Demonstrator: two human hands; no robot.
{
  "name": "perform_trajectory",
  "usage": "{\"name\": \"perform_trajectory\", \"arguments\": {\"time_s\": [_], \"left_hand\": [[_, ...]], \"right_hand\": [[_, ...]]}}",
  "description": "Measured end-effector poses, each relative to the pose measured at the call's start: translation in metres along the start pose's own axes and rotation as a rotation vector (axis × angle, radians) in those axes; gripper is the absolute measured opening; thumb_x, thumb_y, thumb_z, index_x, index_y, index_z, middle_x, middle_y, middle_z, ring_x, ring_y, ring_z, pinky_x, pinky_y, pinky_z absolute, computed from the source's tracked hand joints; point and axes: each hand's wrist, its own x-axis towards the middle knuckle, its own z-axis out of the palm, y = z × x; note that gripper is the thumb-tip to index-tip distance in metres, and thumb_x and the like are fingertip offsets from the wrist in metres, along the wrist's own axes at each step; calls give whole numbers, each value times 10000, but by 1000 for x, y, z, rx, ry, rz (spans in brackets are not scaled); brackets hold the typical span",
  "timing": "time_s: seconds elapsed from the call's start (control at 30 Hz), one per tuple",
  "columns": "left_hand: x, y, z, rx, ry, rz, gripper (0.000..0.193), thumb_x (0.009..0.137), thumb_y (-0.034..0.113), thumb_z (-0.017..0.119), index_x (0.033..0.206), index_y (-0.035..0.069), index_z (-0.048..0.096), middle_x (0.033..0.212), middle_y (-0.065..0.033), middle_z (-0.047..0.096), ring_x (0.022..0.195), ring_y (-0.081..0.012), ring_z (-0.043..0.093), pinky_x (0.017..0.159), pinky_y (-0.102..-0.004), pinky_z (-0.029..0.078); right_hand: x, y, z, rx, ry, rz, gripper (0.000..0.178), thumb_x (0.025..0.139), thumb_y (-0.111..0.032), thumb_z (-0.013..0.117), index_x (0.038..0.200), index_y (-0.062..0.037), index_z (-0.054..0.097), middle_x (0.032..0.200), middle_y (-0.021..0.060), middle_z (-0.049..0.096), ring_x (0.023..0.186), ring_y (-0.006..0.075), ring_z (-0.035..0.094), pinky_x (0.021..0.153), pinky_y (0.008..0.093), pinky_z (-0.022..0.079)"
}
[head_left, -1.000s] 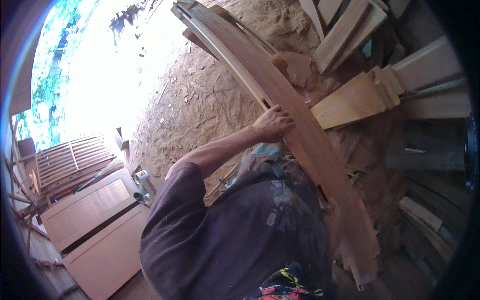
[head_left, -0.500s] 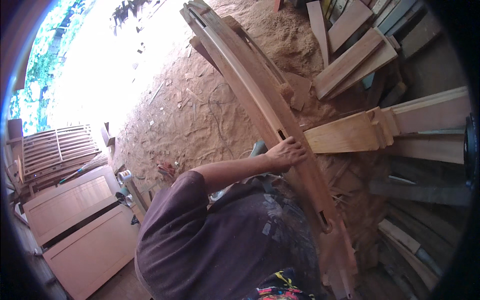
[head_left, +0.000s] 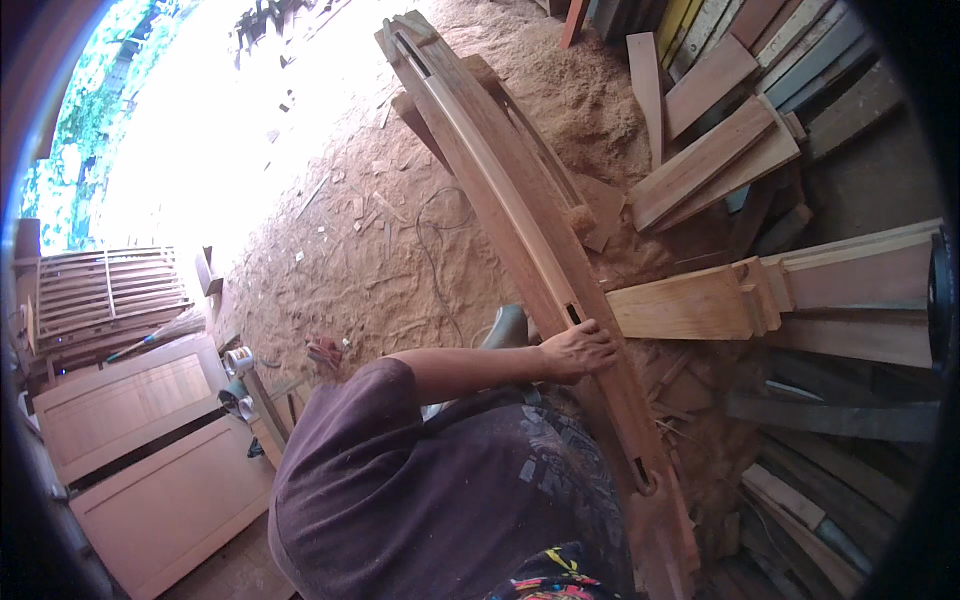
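Observation:
A long wooden beam (head_left: 510,220) runs from the upper middle down to the lower right, past my body. Narrow slots are cut into its top, along with a lighter groove or moulded strip. My left hand (head_left: 578,352) reaches across from the left and lies over the beam just below one slot. Its fingers curl over the beam's right edge, with the fingertips partly hidden. Nearer to me, another slot and a rounded notch (head_left: 646,484) show in the wood. My right hand is not in view.
Sawdust and wood scraps cover the floor (head_left: 380,260), where a dark cable (head_left: 425,240) lies. Stepped boards (head_left: 690,300) stick out at the right, with more planks (head_left: 710,160) stacked behind. Two panelled wooden doors (head_left: 170,500) lie at the lower left, near a white can (head_left: 238,360).
The beam and floor sit lower in the picture as the view has shifted. My left hand keeps its place on the beam, just below the same slot.

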Motion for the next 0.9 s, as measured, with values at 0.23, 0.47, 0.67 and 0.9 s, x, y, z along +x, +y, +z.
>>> {"name": "perform_trajectory", "arguments": {"time_s": [0.23, 0.47, 0.67, 0.9], "left_hand": [[-3, -4, 10, 61, 48, 6, 396, 728, 192, 720, 1099, 131, 596, 1073, -17, 584, 1113, -195, 561, 924, -364, 380], [-3, -7, 7, 163, -63, -17, 456, 820, 201, 694, 1267, 147, 622, 1183, -51, 636, 1184, -214, 592, 978, -417, 394], [26, 11, -27, 60, -485, -179, 387, 886, 255, 669, 1260, 153, 678, 1209, -81, 727, 1142, -265, 682, 1034, -480, 416], [35, 23, -44, 109, -508, -297, 795, 785, 317, 849, 1497, 188, 520, 1302, -105, 702, 1226, -301, 651, 1064, -552, 407]], "right_hand": [[-4, 59, 31, -101, 3, 23, 536, 660, 75, 624, 1186, -16, 670, 1140, 198, 690, 1123, 384, 654, 1001, 470, 479], [-10, -27, -4, -32, -33, 65, 435, 815, -19, 606, 1245, -18, 672, 1235, 227, 683, 1186, 400, 623, 1025, 460, 469], [-3, 7, 3, -95, -131, 85, 494, 885, -90, 648, 1377, -57, 615, 1279, 220, 689, 1199, 419, 646, 1000, 455, 516], [-53, -40, 1, -3, 560, 14, 548, 834, -45, 731, 1363, -138, 624, 1332, 135, 608, 1260, 408, 565, 1076, 522, 452]]}}
